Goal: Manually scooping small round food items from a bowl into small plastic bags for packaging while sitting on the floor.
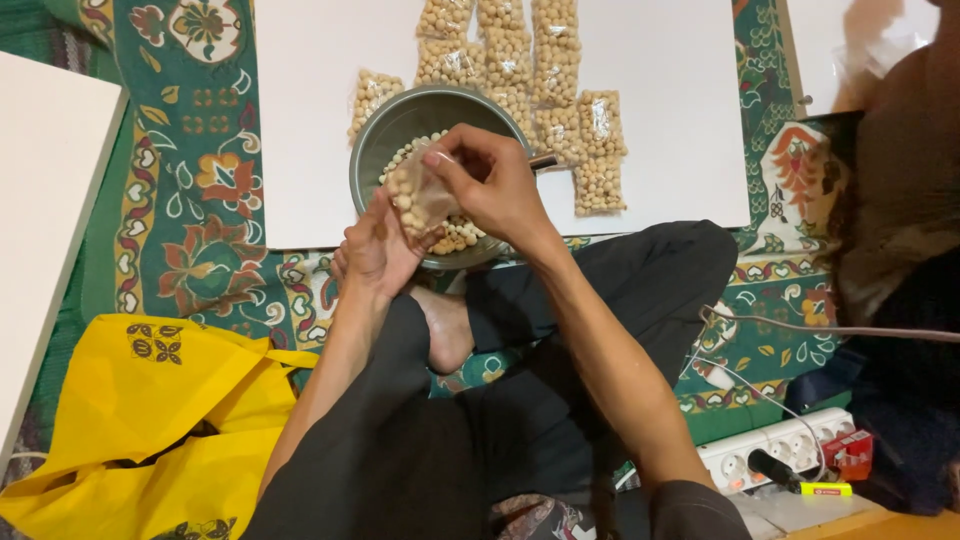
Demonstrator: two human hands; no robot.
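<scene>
Nearest us, our crossed legs (500, 440) braced the work — the metal bowl (385, 150) of round pale nuts sat just beyond the knees. Our left hand (375, 250) cupped the small clear bag (420, 195) from below, over the bowl so spills fell back in; our right hand (490, 180) pinched its mouth. Filled bags (555, 70) lay in rows on the white board (300, 120) — within reach.

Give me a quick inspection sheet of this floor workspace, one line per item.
Surface: white board on patterned cloth.
Job's things: small clear bag of pale round pieces, held over grey bowl; filled packets in rows.
Clutter: yellow bag.
Grippers: left hand supports bag; right hand pinches its top.
Cables: power strip, white cable.
Surroundings: second person at right.
</scene>
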